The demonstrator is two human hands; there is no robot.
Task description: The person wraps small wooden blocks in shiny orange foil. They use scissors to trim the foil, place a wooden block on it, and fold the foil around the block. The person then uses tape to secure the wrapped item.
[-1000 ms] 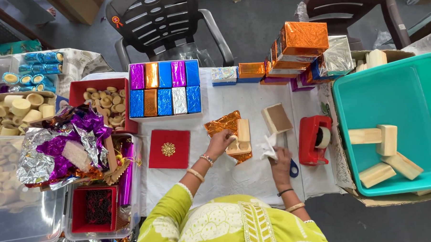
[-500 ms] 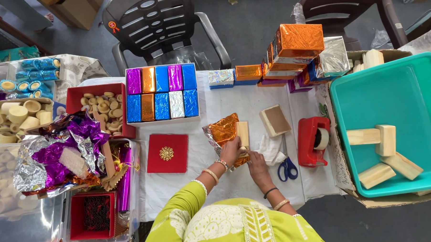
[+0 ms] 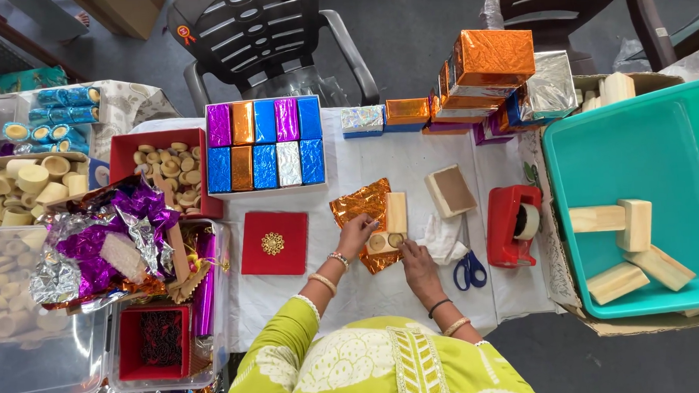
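At table centre in the head view, our left hand (image 3: 356, 233) presses fingers flat on the edge of a crinkled orange foil sheet (image 3: 363, 208), not closed around anything, and our right hand (image 3: 417, 258) rests fingertips on the near end of a pale wooden box with two round wells (image 3: 391, 224) lying on that foil; whether the right fingers pinch the box or only touch it, we cannot tell. Blue-handled scissors (image 3: 468, 268) and crumpled white tissue (image 3: 442, 237) sit just right of the right hand, a red tape dispenser (image 3: 515, 225) beyond them, a second plain wooden box (image 3: 450, 191) near the foil's upper right. A red square lid with a gold ornament (image 3: 273, 242) lies left of the foil. Risks, as we judge them: the thin foil could tear or crease if dragged under the box; the box could slide off centre since only fingertips steady it; the right forearm could knock the scissors or tissue; the stack of orange foil-wrapped boxes (image 3: 490, 60) at the far edge looks tippable if the white tablecloth (image 3: 353, 297) is tugged.
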